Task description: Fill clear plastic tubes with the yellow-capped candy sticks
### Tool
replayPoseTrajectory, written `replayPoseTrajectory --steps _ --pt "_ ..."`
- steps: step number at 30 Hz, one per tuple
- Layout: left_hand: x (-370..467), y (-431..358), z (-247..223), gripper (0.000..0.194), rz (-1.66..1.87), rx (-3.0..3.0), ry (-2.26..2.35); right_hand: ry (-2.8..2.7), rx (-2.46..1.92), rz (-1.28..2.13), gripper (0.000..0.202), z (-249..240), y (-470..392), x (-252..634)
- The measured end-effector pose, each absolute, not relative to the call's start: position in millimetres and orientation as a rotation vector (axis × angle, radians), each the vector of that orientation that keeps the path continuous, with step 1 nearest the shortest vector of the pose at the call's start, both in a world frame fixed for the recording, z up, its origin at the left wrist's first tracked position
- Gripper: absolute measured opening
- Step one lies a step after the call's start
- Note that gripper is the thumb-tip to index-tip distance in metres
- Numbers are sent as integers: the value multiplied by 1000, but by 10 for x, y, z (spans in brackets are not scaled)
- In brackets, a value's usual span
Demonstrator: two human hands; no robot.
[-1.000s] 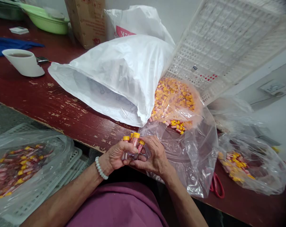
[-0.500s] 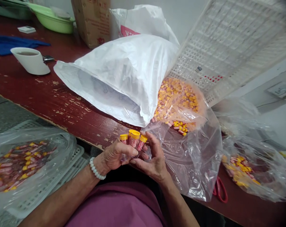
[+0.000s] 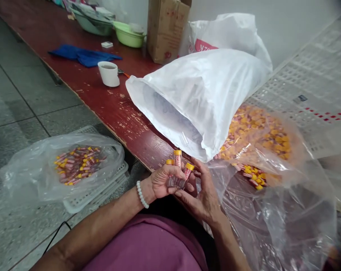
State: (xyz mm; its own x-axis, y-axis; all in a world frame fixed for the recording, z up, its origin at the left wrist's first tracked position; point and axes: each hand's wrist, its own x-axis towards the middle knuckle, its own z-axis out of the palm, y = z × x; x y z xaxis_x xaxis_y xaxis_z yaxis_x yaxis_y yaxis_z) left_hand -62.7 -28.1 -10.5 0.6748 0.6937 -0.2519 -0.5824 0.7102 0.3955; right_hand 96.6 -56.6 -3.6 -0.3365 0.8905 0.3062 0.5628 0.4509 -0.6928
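Yellow-capped clear vials [image 3: 177, 160] with red-and-white contents stand upright or tilted between my hands. My left hand [image 3: 162, 181], with a pale bead bracelet at its wrist, is wrapped round them, thumb across the front. On their right side, my right hand [image 3: 203, 192] has its fingers curved and apart, its fingertips close to the rightmost vial; whether it grips that vial is hard to tell. Just beyond the hands lies a white sack [image 3: 198, 90], its mouth open toward me, with small clear tubes inside.
A clear bag of capped vials [image 3: 80, 163] rests on a white crate at the lower left. Right of the sack, a large plastic bag [image 3: 258, 131] holds many more. A white cup [image 3: 108, 74], blue cloth [image 3: 86, 55] and cardboard box [image 3: 167, 32] stand along the red table [image 3: 125, 120].
The view has turned left, so the scene sits farther right and more floor shows. The vials in my left hand have shifted and spread apart; three caps now show instead of several.
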Motion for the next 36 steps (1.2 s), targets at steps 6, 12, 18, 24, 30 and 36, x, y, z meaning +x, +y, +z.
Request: replayPoseTrajectory --steps 6,12,18,24,30,36 --pt "-712 -282 -134 28 786 155 433 -1964 -1237 710 79 -81 -527 831" --pt "-777 -247 -177 25 772 58 345 -1984 -1216 736 82 -86 -452 749" --pt "-795 -265 -198 18 708 19 241 -1870 -1273 744 75 -129 -438 703" --pt "-823 -268 -183 17 790 40 296 -1962 -1253 670 64 -59 -424 660" --pt "-885 -352 -232 19 922 217 470 -2252 -1192 457 107 -60 -398 502" --pt "-1007 -497 -450 18 982 243 606 -2479 -937 258 83 -274 -285 255"
